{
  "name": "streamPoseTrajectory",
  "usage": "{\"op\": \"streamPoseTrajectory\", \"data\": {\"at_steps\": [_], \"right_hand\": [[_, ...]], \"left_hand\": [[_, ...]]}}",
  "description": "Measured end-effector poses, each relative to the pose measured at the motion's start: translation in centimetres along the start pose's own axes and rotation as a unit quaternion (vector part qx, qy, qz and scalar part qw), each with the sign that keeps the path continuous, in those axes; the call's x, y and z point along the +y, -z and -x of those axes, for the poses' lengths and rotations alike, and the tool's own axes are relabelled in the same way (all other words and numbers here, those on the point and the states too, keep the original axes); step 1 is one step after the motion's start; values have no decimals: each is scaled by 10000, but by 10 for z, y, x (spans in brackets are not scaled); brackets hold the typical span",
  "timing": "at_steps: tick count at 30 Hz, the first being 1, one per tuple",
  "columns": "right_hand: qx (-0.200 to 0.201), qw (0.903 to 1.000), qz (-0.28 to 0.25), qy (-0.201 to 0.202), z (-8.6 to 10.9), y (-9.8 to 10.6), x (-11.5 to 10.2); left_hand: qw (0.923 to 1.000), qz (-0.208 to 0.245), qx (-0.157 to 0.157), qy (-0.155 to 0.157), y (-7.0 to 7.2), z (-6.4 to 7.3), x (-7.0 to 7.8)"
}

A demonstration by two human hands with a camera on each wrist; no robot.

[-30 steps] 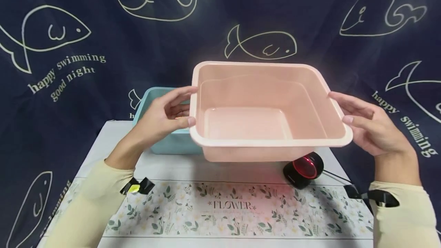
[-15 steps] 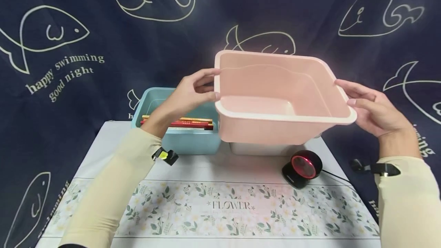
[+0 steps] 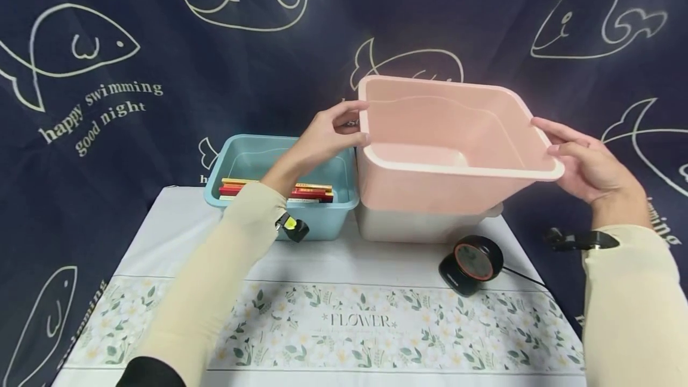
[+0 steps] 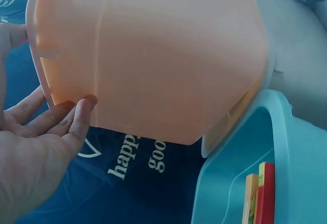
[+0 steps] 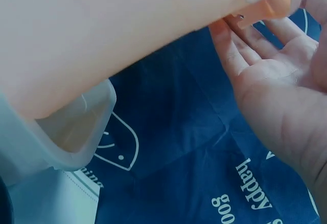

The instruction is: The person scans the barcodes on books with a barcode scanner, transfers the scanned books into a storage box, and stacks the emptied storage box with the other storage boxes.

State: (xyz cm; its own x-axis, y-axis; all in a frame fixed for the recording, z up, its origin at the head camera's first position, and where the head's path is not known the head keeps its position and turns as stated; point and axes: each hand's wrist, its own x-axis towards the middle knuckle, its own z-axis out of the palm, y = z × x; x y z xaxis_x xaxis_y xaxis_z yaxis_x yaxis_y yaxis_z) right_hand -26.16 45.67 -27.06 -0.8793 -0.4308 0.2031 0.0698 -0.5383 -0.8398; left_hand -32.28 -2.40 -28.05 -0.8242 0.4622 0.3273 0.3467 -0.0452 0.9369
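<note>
An empty pink plastic storage bin is held up by both hands, tilted with its opening toward me. My left hand pinches its left rim, thumb in front and fingers curled under the lip, as the left wrist view shows. At the right rim my right hand grips in the same way, its fingers beneath the lip in the right wrist view. Below the pink bin is a white bin, mostly covered by it. In the right wrist view the pink base dips within the white bin's rim.
Left of the white bin stands a blue bin holding several books. A black round device with a cable sits in front on the flower-print tablecloth. Behind hangs a dark blue curtain with whale drawings.
Both hands have carried the pink bin up, back and to the right, over the white bin. The blue bin with its books has come into fuller view. The device's red glow has faded.
</note>
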Motion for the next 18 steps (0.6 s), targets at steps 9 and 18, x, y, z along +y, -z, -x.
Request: {"op": "streamPoseTrajectory", "data": {"at_steps": [9, 18], "right_hand": [[-35, 9986, -525, -97, -5, 15, -3], [772, 9969, -168, 14, -14, 16, 3]], "left_hand": [[9999, 62, -46, 77, -9, -16, -11], [9998, 66, 42, 206, -11, -23, -21]]}}
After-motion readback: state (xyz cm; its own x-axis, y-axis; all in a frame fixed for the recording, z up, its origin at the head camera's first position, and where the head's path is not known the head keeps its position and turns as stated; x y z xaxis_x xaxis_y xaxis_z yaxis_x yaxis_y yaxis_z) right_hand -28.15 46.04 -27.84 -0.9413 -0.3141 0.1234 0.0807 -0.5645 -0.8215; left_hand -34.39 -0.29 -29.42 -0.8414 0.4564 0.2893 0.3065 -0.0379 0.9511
